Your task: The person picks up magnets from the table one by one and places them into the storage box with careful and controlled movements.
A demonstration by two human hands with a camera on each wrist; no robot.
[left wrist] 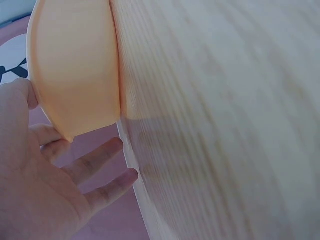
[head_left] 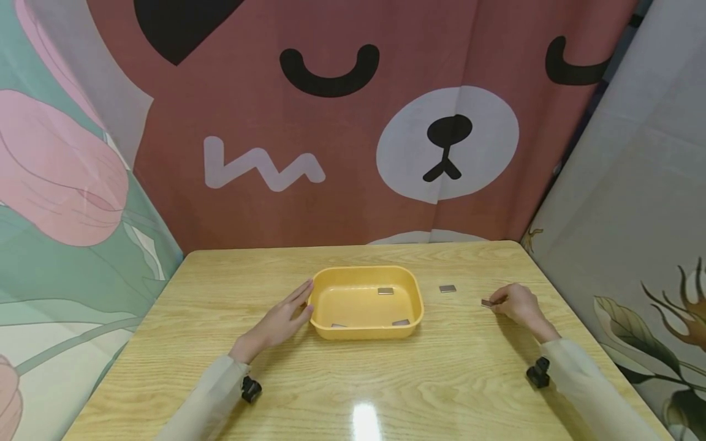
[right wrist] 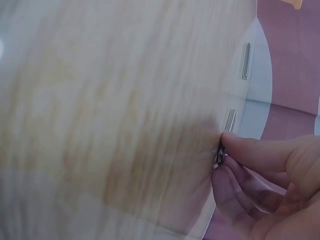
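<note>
My left hand is at the left end of a yellow rectangular tray. In the left wrist view, the thumb and a finger touch the tray's rim, while the other fingers stretch out apart below it. Over the right of the table, my right hand pinches a small flat rectangular metallic piece between thumb and fingertips, low at the tabletop. The right wrist view shows that piece jutting out past the thumb. A similar flat piece lies between the tray and my right hand.
Inside the tray are several small flat pieces, one near the back and others by the front wall. The wooden table ends at a curtain with a bear print. More printed cloth hangs on the right.
</note>
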